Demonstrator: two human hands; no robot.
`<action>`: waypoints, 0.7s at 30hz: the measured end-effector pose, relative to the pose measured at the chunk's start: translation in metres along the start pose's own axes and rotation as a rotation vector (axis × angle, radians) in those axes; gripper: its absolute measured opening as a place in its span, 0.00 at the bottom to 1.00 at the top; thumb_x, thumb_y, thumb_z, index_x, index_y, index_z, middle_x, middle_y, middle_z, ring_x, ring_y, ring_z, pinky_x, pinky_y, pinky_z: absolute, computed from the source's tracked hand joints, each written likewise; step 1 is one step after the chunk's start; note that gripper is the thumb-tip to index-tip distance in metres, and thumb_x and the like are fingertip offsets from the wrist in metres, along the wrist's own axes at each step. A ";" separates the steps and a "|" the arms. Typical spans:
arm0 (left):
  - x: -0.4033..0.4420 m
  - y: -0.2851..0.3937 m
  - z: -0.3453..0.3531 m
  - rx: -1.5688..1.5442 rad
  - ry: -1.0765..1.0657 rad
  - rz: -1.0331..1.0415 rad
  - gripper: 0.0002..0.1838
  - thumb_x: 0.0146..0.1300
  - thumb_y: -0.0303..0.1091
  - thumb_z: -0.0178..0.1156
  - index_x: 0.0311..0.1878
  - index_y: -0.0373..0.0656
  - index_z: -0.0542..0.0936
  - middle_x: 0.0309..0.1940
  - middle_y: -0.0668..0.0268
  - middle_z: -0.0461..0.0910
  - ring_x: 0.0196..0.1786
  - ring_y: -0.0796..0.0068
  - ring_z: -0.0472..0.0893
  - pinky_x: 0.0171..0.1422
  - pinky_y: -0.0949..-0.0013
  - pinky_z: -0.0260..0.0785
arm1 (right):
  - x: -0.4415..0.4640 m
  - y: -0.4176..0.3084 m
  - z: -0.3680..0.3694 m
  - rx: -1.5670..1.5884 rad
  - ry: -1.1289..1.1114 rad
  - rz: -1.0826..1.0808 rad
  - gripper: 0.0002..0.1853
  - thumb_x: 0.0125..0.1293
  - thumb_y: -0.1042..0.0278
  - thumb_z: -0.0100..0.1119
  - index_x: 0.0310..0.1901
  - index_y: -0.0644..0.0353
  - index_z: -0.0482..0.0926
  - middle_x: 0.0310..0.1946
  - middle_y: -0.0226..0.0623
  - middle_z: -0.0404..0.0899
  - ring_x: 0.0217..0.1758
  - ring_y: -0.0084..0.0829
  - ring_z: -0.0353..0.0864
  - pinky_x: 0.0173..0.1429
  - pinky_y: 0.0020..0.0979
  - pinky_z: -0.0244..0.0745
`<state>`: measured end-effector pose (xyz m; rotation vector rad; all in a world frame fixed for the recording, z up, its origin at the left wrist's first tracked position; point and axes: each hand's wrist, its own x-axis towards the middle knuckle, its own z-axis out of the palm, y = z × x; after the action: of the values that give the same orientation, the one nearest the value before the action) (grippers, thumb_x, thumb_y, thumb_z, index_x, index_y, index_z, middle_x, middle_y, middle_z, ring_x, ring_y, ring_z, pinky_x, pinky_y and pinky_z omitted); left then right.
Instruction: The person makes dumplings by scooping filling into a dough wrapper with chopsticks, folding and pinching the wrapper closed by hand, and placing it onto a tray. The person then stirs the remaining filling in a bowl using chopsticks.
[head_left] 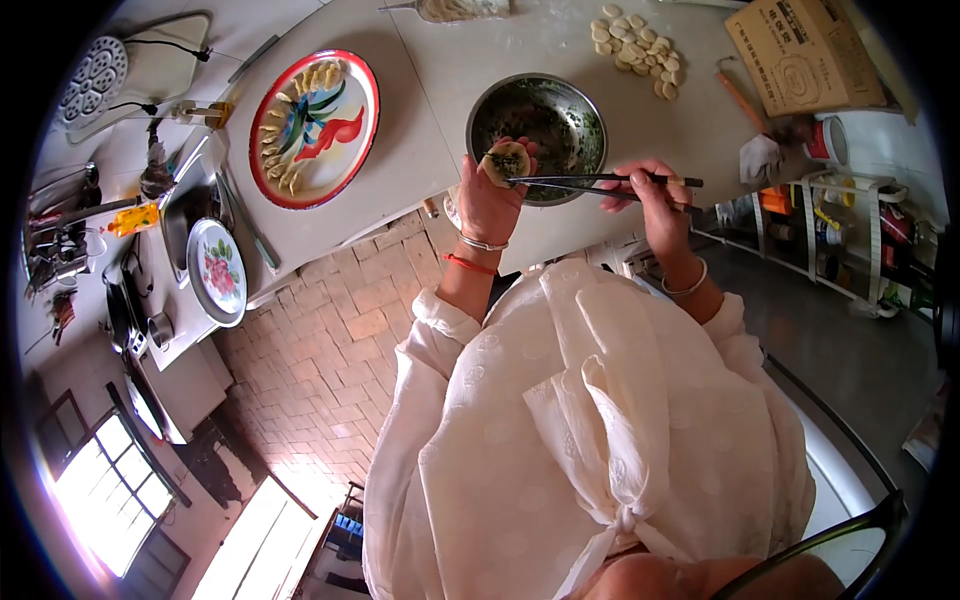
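A round dough wrapper [505, 164] with a little dark green filling on it lies in my left hand [492, 207], palm up near the rim of a steel bowl. My right hand [655, 205] grips a pair of dark chopsticks [600, 183], whose tips touch the filling. The steel bowl [588, 175] holds chopped green filling [560, 125] and stands just beyond both hands. To the left, a red-rimmed enamel tray [340, 165] carries a curved row of folded dumplings [270, 145]. Several small dough pieces [640, 50] are scattered on the table at the upper right.
A cardboard box [805, 55] stands at the table's upper right, beside a rolling pin [742, 100] and a red-and-white can [828, 140]. At the left are a sink [180, 215] and a floral tray [217, 272]. A wire rack [840, 240] stands at the right.
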<state>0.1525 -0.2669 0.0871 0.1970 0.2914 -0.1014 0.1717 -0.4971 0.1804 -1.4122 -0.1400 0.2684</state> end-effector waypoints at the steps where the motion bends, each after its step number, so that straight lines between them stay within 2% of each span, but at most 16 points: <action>1: -0.001 0.000 0.001 0.011 0.002 -0.007 0.37 0.77 0.57 0.27 0.64 0.31 0.68 0.64 0.46 0.69 0.68 0.50 0.69 0.74 0.53 0.63 | 0.001 -0.001 -0.001 -0.006 -0.008 0.023 0.13 0.76 0.66 0.48 0.46 0.70 0.76 0.35 0.47 0.84 0.32 0.32 0.86 0.37 0.27 0.82; 12: -0.009 0.002 -0.002 0.071 0.029 -0.080 0.38 0.77 0.59 0.25 0.65 0.32 0.67 0.65 0.48 0.69 0.70 0.51 0.67 0.75 0.53 0.61 | 0.016 -0.006 0.000 -0.030 0.000 0.111 0.14 0.74 0.63 0.53 0.45 0.68 0.79 0.34 0.45 0.84 0.31 0.31 0.86 0.35 0.26 0.81; 16: -0.020 0.013 -0.022 0.017 0.034 -0.026 0.37 0.77 0.58 0.27 0.65 0.30 0.66 0.66 0.46 0.68 0.71 0.48 0.65 0.77 0.50 0.58 | 0.023 0.006 -0.020 0.165 0.180 0.058 0.13 0.73 0.64 0.53 0.45 0.68 0.79 0.34 0.43 0.84 0.30 0.30 0.86 0.35 0.25 0.81; 19: -0.034 0.026 -0.031 -0.018 0.057 0.033 0.36 0.77 0.56 0.30 0.65 0.28 0.67 0.66 0.45 0.67 0.71 0.46 0.65 0.78 0.49 0.56 | 0.034 0.029 -0.031 -0.025 0.240 0.083 0.12 0.74 0.64 0.54 0.46 0.66 0.79 0.34 0.43 0.84 0.30 0.28 0.86 0.36 0.25 0.81; 21: -0.038 0.030 -0.037 0.003 0.078 0.083 0.36 0.77 0.57 0.31 0.64 0.28 0.67 0.66 0.45 0.67 0.71 0.46 0.65 0.78 0.49 0.56 | 0.030 0.064 -0.039 -0.084 0.153 0.096 0.12 0.74 0.65 0.54 0.48 0.65 0.80 0.37 0.40 0.84 0.33 0.26 0.86 0.38 0.23 0.81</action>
<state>0.1099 -0.2271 0.0691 0.2164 0.3603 -0.0120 0.2042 -0.5172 0.1090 -1.5197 0.0434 0.2348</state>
